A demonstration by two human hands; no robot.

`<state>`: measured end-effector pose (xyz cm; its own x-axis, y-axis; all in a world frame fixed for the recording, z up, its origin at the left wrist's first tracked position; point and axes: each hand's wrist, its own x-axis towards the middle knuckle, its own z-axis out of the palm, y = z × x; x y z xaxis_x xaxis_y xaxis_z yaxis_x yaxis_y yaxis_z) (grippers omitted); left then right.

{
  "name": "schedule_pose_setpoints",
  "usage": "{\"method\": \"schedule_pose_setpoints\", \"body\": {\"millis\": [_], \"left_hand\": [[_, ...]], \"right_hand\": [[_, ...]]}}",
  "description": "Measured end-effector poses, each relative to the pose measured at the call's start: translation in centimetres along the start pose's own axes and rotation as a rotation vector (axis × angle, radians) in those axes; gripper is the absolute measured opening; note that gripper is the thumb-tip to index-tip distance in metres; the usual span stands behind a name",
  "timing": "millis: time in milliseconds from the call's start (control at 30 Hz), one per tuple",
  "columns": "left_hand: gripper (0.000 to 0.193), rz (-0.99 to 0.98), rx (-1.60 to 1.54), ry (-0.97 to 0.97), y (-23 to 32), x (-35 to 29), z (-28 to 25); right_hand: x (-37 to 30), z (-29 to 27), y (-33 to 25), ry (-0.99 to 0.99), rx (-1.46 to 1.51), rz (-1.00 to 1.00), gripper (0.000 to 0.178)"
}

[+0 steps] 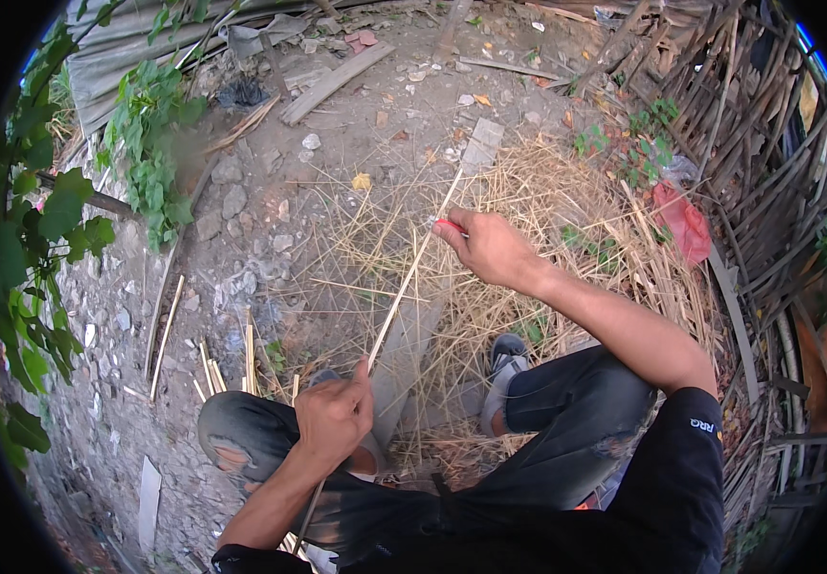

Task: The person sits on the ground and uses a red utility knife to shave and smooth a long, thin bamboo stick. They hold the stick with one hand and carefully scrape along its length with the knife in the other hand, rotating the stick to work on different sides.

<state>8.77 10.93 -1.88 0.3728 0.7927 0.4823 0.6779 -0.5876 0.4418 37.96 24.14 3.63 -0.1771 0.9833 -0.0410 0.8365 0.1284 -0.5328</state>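
Observation:
My left hand (332, 416), low and left of centre, is closed around the lower part of a long, thin, pale bamboo strip (400, 298). The strip slants up and away, passing my right hand (492, 247), and continues below the left fist beside my thigh. Between the thumb and fingers of my right hand is a small tool with a red handle (449, 226), set against the strip near its far end. The fingers hide the tool's working part, so its exact kind does not show.
Pale shavings (538, 206) lie thick on the ground ahead and to the right. Several cut bamboo sticks (249, 354) stand beside my left knee. A red plastic bag (681, 222) rests by a stack of wooden poles (748, 143). Leafy vines (150, 143) hang at the left.

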Motion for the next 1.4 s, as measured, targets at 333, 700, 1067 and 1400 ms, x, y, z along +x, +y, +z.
{"method": "schedule_pose_setpoints", "body": {"millis": [333,700,1067,1400], "left_hand": [[0.030,-0.132,-0.043,0.047,-0.9,0.1,0.3],[0.030,-0.186,-0.209,-0.025,0.0,0.5,-0.2],[0.046,-0.660,-0.904,-0.770,-0.8,0.2,-1.2],[0.057,-0.701,-0.850,-0.537,0.1,0.5,-1.2]], "right_hand": [[-0.5,2.8,-2.0,-0.119,0.228,-0.119,0.049],[2.0,2.2,1.2,0.037,0.854,0.407,0.050],[3.8,-1.2,5.1,0.222,1.299,0.347,0.028],[1.8,-3.1,8.1,0.349,0.306,0.091,0.051]]}}
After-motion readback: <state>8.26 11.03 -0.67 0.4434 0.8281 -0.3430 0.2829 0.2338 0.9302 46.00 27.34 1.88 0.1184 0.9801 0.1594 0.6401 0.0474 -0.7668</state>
